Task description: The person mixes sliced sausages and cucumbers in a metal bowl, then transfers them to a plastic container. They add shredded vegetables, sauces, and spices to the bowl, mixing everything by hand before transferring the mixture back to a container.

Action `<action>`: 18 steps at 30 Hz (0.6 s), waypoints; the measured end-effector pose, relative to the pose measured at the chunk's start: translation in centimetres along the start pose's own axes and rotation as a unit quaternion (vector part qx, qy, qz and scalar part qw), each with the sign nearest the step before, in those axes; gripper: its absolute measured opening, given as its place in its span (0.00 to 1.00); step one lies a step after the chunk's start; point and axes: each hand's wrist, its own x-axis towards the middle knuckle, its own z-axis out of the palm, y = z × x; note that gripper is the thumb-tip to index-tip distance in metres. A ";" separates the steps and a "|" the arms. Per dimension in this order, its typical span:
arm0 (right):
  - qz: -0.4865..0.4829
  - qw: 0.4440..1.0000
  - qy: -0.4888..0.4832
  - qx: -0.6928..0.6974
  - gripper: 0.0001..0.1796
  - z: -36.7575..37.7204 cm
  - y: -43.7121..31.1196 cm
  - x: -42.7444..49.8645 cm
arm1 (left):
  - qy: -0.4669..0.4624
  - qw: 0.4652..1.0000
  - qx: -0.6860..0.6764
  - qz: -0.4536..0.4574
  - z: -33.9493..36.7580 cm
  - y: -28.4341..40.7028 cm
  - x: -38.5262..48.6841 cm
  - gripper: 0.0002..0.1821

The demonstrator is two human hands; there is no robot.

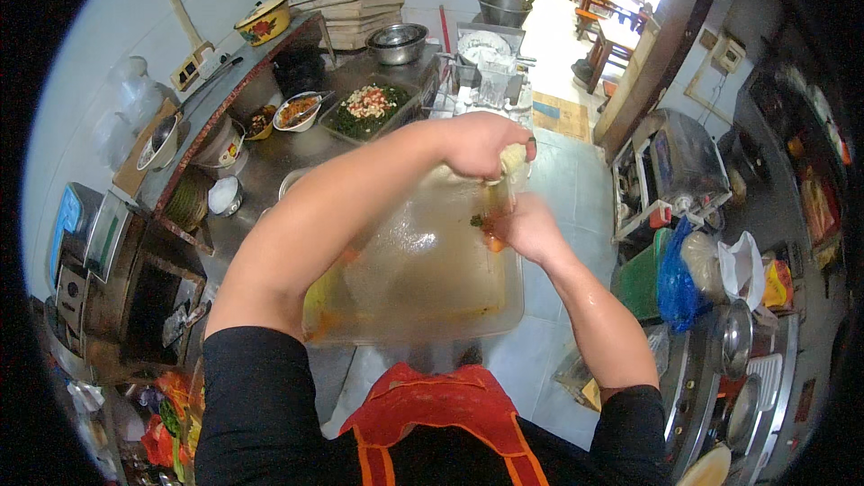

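My left hand (476, 145) reaches over the far right part of a large translucent plastic tub (516, 290) and is closed on a pale, wet leafy clump (514, 160), probably cabbage. Just below it, my right hand (523, 226) is at the tub's right side, beside the lower end of the clump. Orange and dark green bits (496, 241) show at its fingers, blurred. Cloudy liquid fills the tub, with yellow-green and orange pieces dimly visible at its left side. The exact hold of the right fingers is hard to see.
Behind the tub are a tray of chopped greens (371, 108), a bowl of orange shreds (298, 112) and stacked steel bowls (397, 44). A raised shelf (223, 104) runs along the left. Floury containers (482, 57) stand far right on the counter. Tiled floor (574, 182) lies right of the tub.
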 end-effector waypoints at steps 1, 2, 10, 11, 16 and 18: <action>-0.023 0.997 0.008 -0.071 0.08 1.0 -0.1 0.0 | -0.032 0.997 -0.066 -0.001 0.2 -0.6 -0.3 0.26; -0.006 1.000 -0.004 -0.029 0.08 1.9 -0.2 0.3 | -0.048 0.991 -0.126 -0.018 0.4 -1.2 -0.6 0.23; -0.062 0.980 -0.027 -0.186 0.09 1.7 2.7 0.4 | 0.257 0.881 -0.377 -0.123 -3.6 -4.3 -2.6 0.17; -0.092 0.968 -0.013 -0.234 0.09 0.4 3.1 0.2 | 0.284 0.856 -0.408 -0.142 -5.2 -5.1 -3.9 0.18; 0.074 0.979 0.135 0.135 0.03 -5.4 2.5 -1.2 | 0.225 0.867 -0.426 -0.129 -8.7 -8.2 -10.7 0.19; 0.049 0.963 0.123 0.235 0.02 -6.6 1.3 -0.6 | 0.145 0.932 -0.285 -0.170 -7.5 -8.2 -11.7 0.23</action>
